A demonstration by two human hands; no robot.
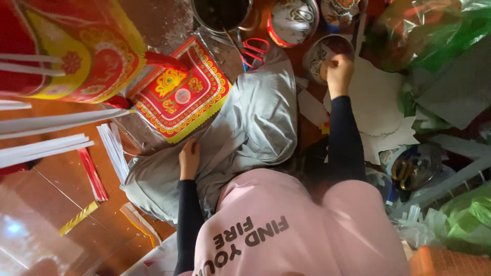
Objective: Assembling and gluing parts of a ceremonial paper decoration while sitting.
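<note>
1. Reddish-brown tiled floor (61, 189) carries everything, and the person sits on it in grey trousers (255, 122) and a pink top, with black sleeves on both arms.
2. Stretched out towards the far edge of the floor, the right hand (338, 71) has its fingers bunched at the rim of a small round clear bowl (319, 53); whether it pinches anything there I cannot tell.
3. Resting on the grey knee, the left hand (188, 159) is loosely curled and empty, its fingertips just beside the fringed edge of a square red-and-yellow patterned paper panel (179, 92) that lies on the floor against the leg.
4. Red-handled scissors (253, 51) lie near the bowl, between it and a dark metal pot (222, 13).
5. White cut paper sheets (378, 102) spread under and beside the right forearm.
6. Towards the left edge of the floor lie white paper strips (115, 151) and a thin red strip (93, 176), with a large red-and-yellow paper structure (76, 51) in the far left corner.
7. Crumpled green plastic wrap (434, 30) fills the far right corner.
</note>
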